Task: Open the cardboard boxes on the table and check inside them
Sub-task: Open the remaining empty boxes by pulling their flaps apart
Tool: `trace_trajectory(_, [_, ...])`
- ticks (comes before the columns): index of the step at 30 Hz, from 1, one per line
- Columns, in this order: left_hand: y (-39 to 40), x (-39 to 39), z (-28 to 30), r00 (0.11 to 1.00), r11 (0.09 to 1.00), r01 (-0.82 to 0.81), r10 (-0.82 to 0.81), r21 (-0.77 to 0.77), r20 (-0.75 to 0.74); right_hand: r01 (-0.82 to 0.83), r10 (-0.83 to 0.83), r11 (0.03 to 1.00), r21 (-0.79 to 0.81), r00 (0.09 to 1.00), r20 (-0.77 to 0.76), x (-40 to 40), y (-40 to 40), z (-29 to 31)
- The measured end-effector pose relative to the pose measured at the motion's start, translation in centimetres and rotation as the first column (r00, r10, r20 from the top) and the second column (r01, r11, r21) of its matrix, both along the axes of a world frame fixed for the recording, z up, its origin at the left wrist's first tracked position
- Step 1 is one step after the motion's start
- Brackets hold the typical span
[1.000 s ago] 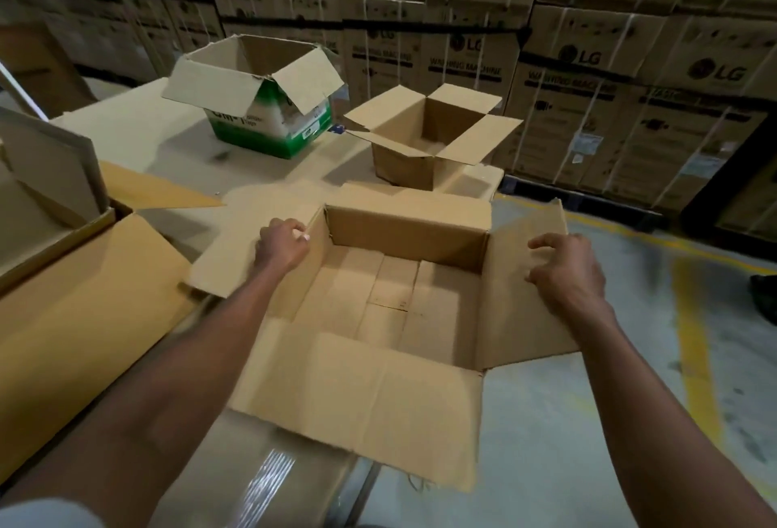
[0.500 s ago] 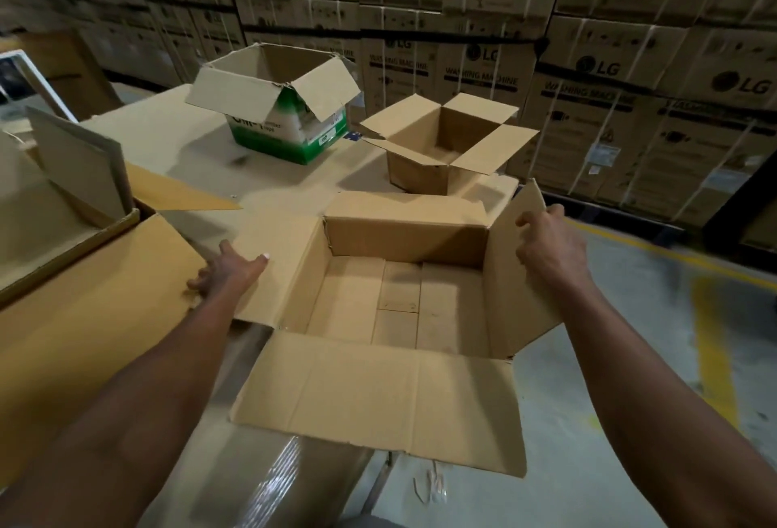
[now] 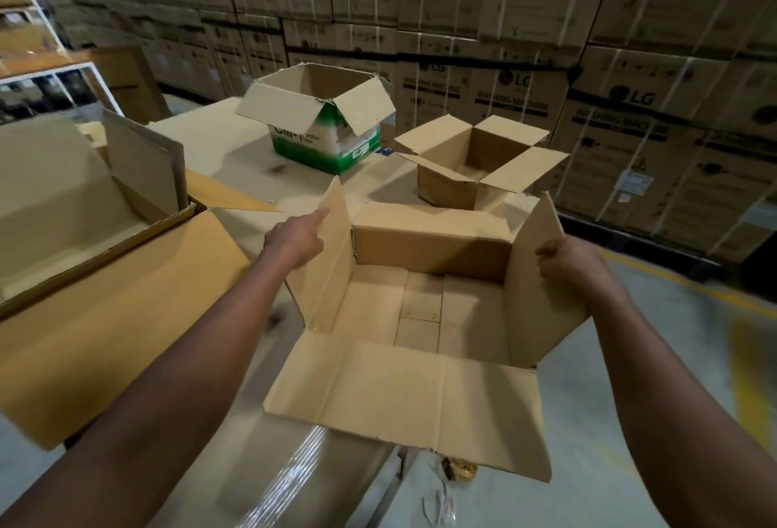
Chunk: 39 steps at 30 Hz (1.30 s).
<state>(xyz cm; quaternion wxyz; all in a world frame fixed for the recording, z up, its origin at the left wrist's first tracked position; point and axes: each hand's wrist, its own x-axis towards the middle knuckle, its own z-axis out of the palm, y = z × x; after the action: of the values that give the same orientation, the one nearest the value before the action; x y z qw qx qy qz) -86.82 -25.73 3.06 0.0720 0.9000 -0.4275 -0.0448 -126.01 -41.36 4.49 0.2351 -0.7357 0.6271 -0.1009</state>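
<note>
Beyond, we see green box [image 3: 323, 145] and small box [image 3: 471, 174], both open, toward table's [image 3: 218, 149] far edge. Near-edge box [image 3: 420, 309] open, inside bare. Left hand [image 3: 294, 239] flat against left flap [image 3: 332, 250]; right hand [image 3: 567, 262] grips right flap [image 3: 534, 288].

We're in a warehouse here, no question: a wall of stacked cartons [image 3: 483, 23] fills the whole background, strapped with white bands and printed LG and WASHING MACHINE. Underfoot, bare grey concrete floor [image 3: 630, 422] with painted yellow lines [image 3: 752, 372]. At far left, a white metal rack [image 3: 50, 69]. Up front, a packing bench [image 3: 218, 140] covered in cardboard sheet carries open cartons [image 3: 479, 166], flaps up
</note>
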Motion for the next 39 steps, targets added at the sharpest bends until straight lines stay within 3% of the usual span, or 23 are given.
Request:
trace_trajectory(11, [1.7, -2.4, 0.3, 0.988, 0.987, 0.03, -0.053, -0.159, -0.148, -0.006, 0.006, 0.999, -0.044, 1.0, 0.002, -1.8, 2.3, 0.1])
trace_trajectory(22, [9.3, -8.8, 2.3, 0.992, 0.97, -0.085, 0.061, -0.227, -0.111, -0.128, 0.128, 0.99, -0.063, 0.992, -0.011, -5.1, 6.7, 2.3])
trace_trajectory(30, [18.0, -15.3, 4.9, 0.986, 0.94, -0.157, 0.134, -0.302, -0.098, -0.232, 0.228, 0.951, -0.206, 0.973, -0.044, -8.8, 11.7, 5.0])
trace_trajectory(39, [27.9, -19.2, 12.1, 0.967, 0.871, -0.241, 0.251, -0.429, -0.034, -0.289, 0.331, 0.907, -0.305, 0.939, 0.096, -10.0, 17.1, 11.5])
